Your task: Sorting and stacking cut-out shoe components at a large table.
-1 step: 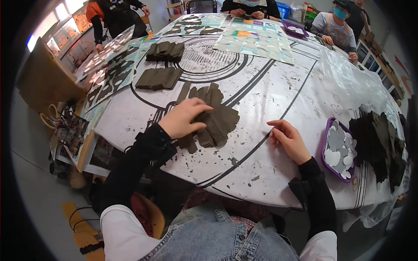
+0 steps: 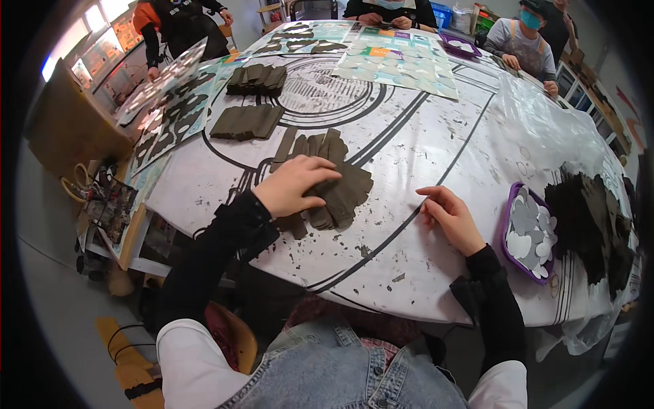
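A loose, fanned pile of dark grey-brown strips (image 2: 351,183) lies on the table in front of me. My left hand (image 2: 293,187) rests over its left side, thumb apart from the fingers and fingertips on the strips; what lies under the palm is hidden. My right hand (image 2: 451,219) hovers over or touches the white tabletop right of the pile, fingers loosely bent, nothing visible in them. Beyond the pile sit two neater stacks of similar pieces, a nearer stack (image 2: 246,123) and a farther stack (image 2: 256,80).
Right of my right hand stands a purple basket (image 2: 505,235) of grey and white rounded pieces. Beside it lie dark sheets (image 2: 589,221) and clear plastic film (image 2: 545,129). Printed sheets (image 2: 402,63) cover the far side, where several people work. Dark flakes dot the white table (image 2: 381,273).
My left hand has shifted slightly right, and its fingers have lowered and stretched across the pile. The right hand has barely moved.
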`<state>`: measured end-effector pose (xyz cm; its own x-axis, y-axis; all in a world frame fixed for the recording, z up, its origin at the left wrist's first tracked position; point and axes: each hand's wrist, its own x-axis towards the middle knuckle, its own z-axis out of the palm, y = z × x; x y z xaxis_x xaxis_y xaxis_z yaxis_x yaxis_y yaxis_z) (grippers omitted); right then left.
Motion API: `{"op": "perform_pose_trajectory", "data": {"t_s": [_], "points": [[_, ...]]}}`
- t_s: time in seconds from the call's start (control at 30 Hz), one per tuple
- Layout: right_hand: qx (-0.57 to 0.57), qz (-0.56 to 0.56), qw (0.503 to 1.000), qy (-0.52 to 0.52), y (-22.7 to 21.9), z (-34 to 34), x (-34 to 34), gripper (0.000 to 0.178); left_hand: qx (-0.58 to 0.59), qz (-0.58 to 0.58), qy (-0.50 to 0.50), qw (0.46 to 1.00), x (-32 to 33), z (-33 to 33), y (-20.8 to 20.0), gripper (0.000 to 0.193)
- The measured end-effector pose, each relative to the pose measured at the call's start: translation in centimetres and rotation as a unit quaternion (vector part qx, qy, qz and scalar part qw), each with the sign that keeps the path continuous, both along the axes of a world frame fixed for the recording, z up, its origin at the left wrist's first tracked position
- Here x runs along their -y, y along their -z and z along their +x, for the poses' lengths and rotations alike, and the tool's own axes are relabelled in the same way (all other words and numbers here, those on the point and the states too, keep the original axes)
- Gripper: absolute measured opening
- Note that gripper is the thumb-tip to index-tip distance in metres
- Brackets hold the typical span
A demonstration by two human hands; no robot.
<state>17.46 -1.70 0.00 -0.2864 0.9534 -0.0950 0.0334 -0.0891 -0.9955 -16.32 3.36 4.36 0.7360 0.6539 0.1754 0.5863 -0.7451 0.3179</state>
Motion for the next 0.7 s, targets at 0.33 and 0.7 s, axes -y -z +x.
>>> {"op": "perform_pose_trajectory", "data": {"t_s": [0.33,0.7], "points": [[-0.015,-0.003,1.0,-0.012,1.5,0.3,0.1,0.026,-0.152,0.022,0.057,0.987,-2.8,2.6,-0.7,0.036],[0.009,0.158,0.986,0.044,-1.2,-2.6,-0.2,0.039,0.134,-0.16,-0.063,0.976,0.5,9.9,-4.1,0.02]]}}
